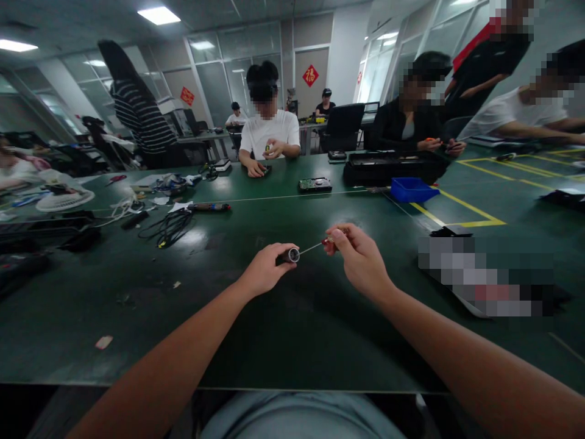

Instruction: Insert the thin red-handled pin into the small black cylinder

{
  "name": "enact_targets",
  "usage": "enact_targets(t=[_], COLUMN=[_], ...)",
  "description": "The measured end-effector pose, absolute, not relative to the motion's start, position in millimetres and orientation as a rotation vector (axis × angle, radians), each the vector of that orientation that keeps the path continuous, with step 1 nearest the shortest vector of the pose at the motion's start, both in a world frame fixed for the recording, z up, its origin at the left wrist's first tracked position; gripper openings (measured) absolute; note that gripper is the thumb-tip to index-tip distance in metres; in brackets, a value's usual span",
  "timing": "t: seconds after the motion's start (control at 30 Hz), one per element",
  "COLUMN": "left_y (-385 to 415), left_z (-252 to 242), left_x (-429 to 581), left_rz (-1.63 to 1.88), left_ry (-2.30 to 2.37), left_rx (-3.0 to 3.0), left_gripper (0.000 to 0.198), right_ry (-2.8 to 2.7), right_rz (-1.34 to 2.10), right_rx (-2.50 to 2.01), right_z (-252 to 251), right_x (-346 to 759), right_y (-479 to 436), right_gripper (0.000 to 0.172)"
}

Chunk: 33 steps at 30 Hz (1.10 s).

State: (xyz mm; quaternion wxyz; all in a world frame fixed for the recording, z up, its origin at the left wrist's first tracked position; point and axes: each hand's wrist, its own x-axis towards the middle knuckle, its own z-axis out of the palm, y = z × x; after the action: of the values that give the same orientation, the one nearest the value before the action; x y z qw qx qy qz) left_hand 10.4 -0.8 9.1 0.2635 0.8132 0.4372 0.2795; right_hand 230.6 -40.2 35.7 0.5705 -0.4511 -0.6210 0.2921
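Note:
My left hand (265, 268) is closed around a small dark cylindrical part (290, 255) with a metal-rimmed end facing right. My right hand (359, 259) pinches the handle of a thin screwdriver (315, 246), whose shaft points left into the open end of the cylinder. Both hands hover just above the green table (283, 317), at its middle, close to me.
A blue bin (412, 189), a long black case (388, 167) and a circuit board (315, 184) lie further back. Cables (167, 228), a white fan (64, 198) and a tool (210, 207) are at the left. Several people sit across and to the right. Yellow tape lines (470, 210) mark the right side.

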Motion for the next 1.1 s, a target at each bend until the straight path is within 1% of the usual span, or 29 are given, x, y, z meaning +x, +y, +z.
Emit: enact_targets(t=[0.6,0.8,0.9,1.0,1.1], left_y=[-6.2,-5.5,-5.8,-6.1,-5.7], left_z=[14.5,11.5,11.0,11.2,10.9], left_x=[12.3,11.9,12.0,11.7,10.9], left_rz=[0.784,0.774,0.770,0.758,0.755], left_ry=[1.125,1.128,1.112,1.104,1.108], left_rx=[2.122,2.140,2.153,2.161,2.156], left_gripper=[0.041,0.040,0.040,0.040,0.040], right_ry=[-1.467,-1.562,-1.606,-1.653,-1.690], right_rz=[0.690,0.605,0.541,0.520,0.521], right_rx=[-1.099,-1.234,-1.255,-1.238,-1.199], right_z=[35.7,43.6,44.9,43.4,42.1], right_x=[229.1,231.6,232.5,232.8,232.9], right_y=[-41.7,-45.0,-46.7,-47.4,-47.9], right_gripper=[0.022,0.030,0.032,0.029,0.023])
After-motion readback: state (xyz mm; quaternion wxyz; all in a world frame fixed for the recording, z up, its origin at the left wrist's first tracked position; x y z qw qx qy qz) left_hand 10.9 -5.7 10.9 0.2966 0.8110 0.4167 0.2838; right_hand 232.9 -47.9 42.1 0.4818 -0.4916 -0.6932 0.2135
